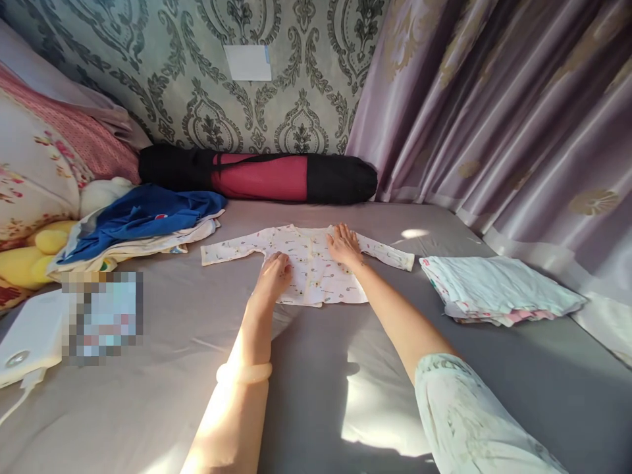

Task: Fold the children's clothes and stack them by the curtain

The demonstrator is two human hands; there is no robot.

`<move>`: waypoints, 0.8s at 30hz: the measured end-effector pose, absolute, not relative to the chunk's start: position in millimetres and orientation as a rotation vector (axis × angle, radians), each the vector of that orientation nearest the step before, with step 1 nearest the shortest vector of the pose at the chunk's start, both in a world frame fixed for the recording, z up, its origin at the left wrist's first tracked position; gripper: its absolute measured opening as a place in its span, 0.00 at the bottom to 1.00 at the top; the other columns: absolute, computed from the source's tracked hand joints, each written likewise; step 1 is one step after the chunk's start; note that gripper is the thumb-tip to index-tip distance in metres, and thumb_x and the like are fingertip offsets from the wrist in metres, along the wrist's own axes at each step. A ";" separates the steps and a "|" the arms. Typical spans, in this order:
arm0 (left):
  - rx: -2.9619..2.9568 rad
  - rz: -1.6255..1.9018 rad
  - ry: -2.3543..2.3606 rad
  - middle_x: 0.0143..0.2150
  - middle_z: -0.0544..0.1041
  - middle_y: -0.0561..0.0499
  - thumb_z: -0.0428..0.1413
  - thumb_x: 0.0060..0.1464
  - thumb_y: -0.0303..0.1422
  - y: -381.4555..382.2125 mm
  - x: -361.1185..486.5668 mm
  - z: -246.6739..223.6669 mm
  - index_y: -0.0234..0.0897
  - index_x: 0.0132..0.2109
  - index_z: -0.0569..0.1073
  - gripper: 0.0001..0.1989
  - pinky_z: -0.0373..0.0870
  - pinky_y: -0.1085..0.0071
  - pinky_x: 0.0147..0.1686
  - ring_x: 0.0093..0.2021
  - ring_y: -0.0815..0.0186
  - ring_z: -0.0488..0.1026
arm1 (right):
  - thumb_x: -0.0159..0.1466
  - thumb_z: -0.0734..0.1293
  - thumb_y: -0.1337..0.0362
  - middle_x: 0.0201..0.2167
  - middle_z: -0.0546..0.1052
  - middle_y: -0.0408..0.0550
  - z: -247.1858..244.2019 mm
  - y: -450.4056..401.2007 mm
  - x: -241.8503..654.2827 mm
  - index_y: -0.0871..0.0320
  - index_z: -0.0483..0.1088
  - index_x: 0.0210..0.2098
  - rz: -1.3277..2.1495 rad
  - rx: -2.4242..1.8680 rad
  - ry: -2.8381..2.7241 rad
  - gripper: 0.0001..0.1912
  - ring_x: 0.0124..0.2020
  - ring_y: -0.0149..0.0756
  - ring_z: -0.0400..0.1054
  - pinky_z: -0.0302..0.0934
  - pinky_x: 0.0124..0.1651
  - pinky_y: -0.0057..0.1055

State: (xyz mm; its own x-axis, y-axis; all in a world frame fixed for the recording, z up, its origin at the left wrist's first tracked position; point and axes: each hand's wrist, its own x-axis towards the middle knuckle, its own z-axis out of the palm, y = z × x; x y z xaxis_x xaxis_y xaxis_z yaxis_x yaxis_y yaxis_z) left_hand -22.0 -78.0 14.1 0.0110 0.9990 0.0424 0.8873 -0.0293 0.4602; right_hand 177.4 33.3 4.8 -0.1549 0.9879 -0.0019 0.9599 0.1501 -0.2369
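Note:
A small white printed long-sleeved top lies spread flat on the grey sheet, its sleeves stretched out to both sides. My left hand rests on the left side of its body, just below the armpit, with the fingers curled; whether they grip any cloth is hidden. Near the neckline and right shoulder, my right hand lies flat on the top, fingers stretched out and pointing away from me.
Folded pale cloths lie at the right. On the left are a blue garment on other clothes, a white power bank with a cable and a yellow plush toy. A black and red roll lies along the wall.

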 end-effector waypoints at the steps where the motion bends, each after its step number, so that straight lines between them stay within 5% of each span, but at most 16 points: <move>1: 2.010 0.521 1.933 0.54 0.73 0.43 0.47 0.60 0.24 -77.0 -22.2 11.5 0.37 0.51 0.72 0.15 0.64 0.66 0.55 0.55 0.59 0.68 | 0.72 0.45 0.53 0.73 0.45 0.60 0.6 32.4 182.9 0.71 0.47 0.71 0.276 -1.961 -2.276 0.35 0.73 0.46 0.34 0.31 0.71 0.44; 12: 2.028 0.534 1.841 0.53 0.73 0.41 0.51 0.59 0.29 -73.7 -23.7 16.9 0.33 0.55 0.71 0.17 0.66 0.69 0.51 0.49 0.61 0.71 | 0.72 0.47 0.57 0.74 0.44 0.54 9.8 -6.4 187.6 0.65 0.46 0.71 0.251 -1.716 -2.425 0.32 0.74 0.42 0.33 0.25 0.72 0.46; 24: 2.023 0.390 1.942 0.46 0.79 0.43 0.51 0.61 0.31 -74.1 -10.7 23.8 0.34 0.52 0.75 0.15 0.67 0.72 0.47 0.47 0.61 0.75 | 0.72 0.45 0.49 0.73 0.43 0.58 1.3 -98.1 159.9 0.68 0.44 0.72 0.458 -1.532 -2.611 0.37 0.74 0.44 0.33 0.28 0.72 0.46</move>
State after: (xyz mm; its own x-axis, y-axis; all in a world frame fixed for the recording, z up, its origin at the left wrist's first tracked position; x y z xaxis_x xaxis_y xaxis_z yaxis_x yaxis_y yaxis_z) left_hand -10.7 -74.1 23.8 0.0445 0.9989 -0.0172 0.9147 -0.0338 0.4028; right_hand 159.9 -98.1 1.3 -0.4965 0.8642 -0.0813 0.8403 0.4551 -0.2946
